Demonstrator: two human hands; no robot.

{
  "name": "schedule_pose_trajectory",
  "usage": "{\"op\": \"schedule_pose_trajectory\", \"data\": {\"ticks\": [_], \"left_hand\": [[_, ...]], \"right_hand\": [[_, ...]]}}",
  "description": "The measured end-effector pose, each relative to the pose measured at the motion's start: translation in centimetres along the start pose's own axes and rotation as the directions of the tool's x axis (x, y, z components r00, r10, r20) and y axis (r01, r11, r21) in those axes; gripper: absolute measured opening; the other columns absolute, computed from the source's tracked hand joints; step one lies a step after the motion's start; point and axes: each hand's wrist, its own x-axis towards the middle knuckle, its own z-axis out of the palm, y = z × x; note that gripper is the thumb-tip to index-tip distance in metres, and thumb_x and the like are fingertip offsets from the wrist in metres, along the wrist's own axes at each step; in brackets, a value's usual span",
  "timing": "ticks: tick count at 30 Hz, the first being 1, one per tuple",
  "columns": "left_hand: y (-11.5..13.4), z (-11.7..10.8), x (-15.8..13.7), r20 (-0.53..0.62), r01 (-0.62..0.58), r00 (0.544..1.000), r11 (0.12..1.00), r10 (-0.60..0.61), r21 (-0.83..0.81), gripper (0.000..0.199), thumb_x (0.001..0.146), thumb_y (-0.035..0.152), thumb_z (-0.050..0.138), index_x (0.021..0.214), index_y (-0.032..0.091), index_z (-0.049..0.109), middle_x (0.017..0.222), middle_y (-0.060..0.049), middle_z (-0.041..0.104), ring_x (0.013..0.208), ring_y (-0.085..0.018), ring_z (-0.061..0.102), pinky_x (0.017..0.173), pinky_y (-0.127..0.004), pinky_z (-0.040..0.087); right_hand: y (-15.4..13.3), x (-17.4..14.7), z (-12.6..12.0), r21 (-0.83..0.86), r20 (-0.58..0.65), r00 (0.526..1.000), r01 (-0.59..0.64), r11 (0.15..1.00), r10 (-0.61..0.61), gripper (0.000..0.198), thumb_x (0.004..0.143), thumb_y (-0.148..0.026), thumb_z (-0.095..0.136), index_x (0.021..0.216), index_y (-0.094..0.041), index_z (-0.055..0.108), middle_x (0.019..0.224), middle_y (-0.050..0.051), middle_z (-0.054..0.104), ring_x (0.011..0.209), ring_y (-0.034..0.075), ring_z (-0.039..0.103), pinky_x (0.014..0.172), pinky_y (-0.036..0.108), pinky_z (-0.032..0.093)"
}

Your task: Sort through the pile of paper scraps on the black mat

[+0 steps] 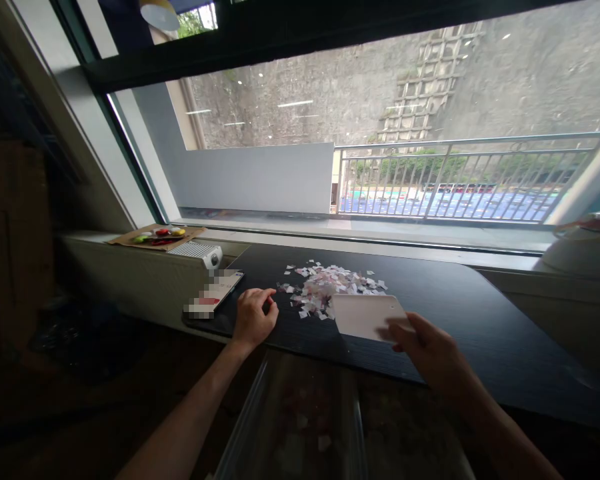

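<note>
A clear bin (356,407) is seen nearest, below the table (460,307). At the near edge, the left hand (255,317) is loosely curled, its contents indiscernible; a white card (363,315) is pinched by the right hand (425,340). Farther, paper scraps (325,283) are heaped.

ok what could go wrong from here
The heap of small whitish scraps could scatter if the flat white sheet in the right hand sweeps hard. Scraps might miss the clear plastic bin below the edge of the black rectangular table. The flat rectangular device near the left hand might get nudged off.
</note>
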Motion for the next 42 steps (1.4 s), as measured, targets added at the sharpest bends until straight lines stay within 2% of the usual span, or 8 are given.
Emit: {"op": "schedule_pose_trajectory", "data": {"ticks": [4,14,20,29,34,36,39,42], "left_hand": [[0.1,0.0,0.0,0.003,0.0,1.0,1.0,0.0,-0.011,0.023,0.075,0.019,0.051,0.093,0.018,0.065,0.077,-0.004,0.067,0.089,-0.023,0.059,0.088,-0.04,0.042],[0.0,0.0,0.0,-0.008,-0.005,1.0,1.0,0.005,-0.007,0.022,0.076,0.02,0.05,0.091,0.019,0.065,0.077,-0.004,0.067,0.088,-0.023,0.06,0.088,-0.04,0.043],[-0.1,-0.1,0.0,-0.005,-0.019,1.0,1.0,0.019,0.001,0.022,0.076,0.022,0.049,0.091,0.019,0.065,0.077,-0.004,0.067,0.089,-0.023,0.06,0.089,-0.041,0.043],[-0.1,-0.1,0.3,-0.001,-0.024,1.0,1.0,0.024,-0.002,0.022,0.077,0.022,0.048,0.09,0.019,0.065,0.08,-0.005,0.068,0.088,-0.024,0.06,0.088,-0.043,0.045],[1.8,-3.1,0.1,-0.047,-0.096,0.995,0.991,0.092,-0.094,0.019,0.082,0.023,0.045,0.083,0.02,0.064,0.084,-0.006,0.066,0.09,-0.022,0.059,0.088,-0.04,0.046],[3.7,-5.2,-0.7,0.054,-0.183,0.98,0.972,0.193,-0.147,0.019,0.084,0.024,0.046,0.084,0.022,0.065,0.084,-0.005,0.065,0.089,-0.021,0.059,0.086,-0.037,0.047],[6.7,-7.0,-2.8,0.424,-0.229,0.835,0.922,0.35,-0.31,0.023,0.085,0.023,0.044,0.094,0.024,0.066,0.089,-0.005,0.065,0.083,-0.017,0.06,0.077,-0.028,0.049],[8.3,-6.0,-5.1,0.836,-0.207,0.41,0.93,0.365,-0.304,0.022,0.077,0.013,0.049,0.078,0.023,0.068,0.082,-0.003,0.067,0.073,-0.015,0.062,0.066,-0.023,0.048]], "right_hand": [[-0.3,-0.3,0.3,0.017,0.075,0.997,0.018,1.0,-0.019,0.033,0.08,-0.047,0.059,0.092,-0.018,0.068,0.087,0.008,0.075,0.07,0.019,0.068,0.063,0.029,0.057],[0.2,-0.5,-1.4,0.133,-0.154,0.986,-0.037,0.99,0.058,0.027,0.074,-0.042,0.063,0.084,-0.018,0.069,0.077,0.005,0.074,0.066,0.018,0.068,0.055,0.026,0.056],[1.7,0.1,-3.8,0.006,-0.329,0.937,-0.121,0.993,0.117,0.023,0.072,-0.038,0.058,0.081,-0.018,0.067,0.062,-0.001,0.068,0.052,0.015,0.064,0.05,0.025,0.052],[3.7,0.1,-4.8,0.029,-0.421,0.878,-0.235,0.971,0.226,0.039,0.074,-0.045,0.057,0.104,-0.02,0.061,0.079,0.003,0.068,0.059,0.019,0.064,0.057,0.031,0.055],[4.1,0.1,-4.7,0.072,-0.423,0.876,-0.22,0.973,0.23,0.039,0.074,-0.043,0.059,0.105,-0.019,0.061,0.081,0.004,0.068,0.066,0.02,0.064,0.057,0.029,0.056],[4.4,0.2,-4.8,0.101,-0.416,0.882,-0.197,0.975,0.221,0.039,0.074,-0.042,0.06,0.105,-0.019,0.061,0.08,0.004,0.068,0.065,0.019,0.064,0.055,0.029,0.055],[4.8,0.7,-5.3,0.162,-0.384,0.896,-0.173,0.972,0.223,0.036,0.074,-0.041,0.061,0.103,-0.019,0.061,0.079,0.002,0.069,0.062,0.018,0.063,0.051,0.028,0.055],[5.0,1.1,-5.7,0.216,-0.379,0.894,-0.165,0.962,0.238,0.032,0.072,-0.039,0.063,0.098,-0.019,0.062,0.078,0.002,0.069,0.065,0.019,0.063,0.049,0.027,0.055]]}}
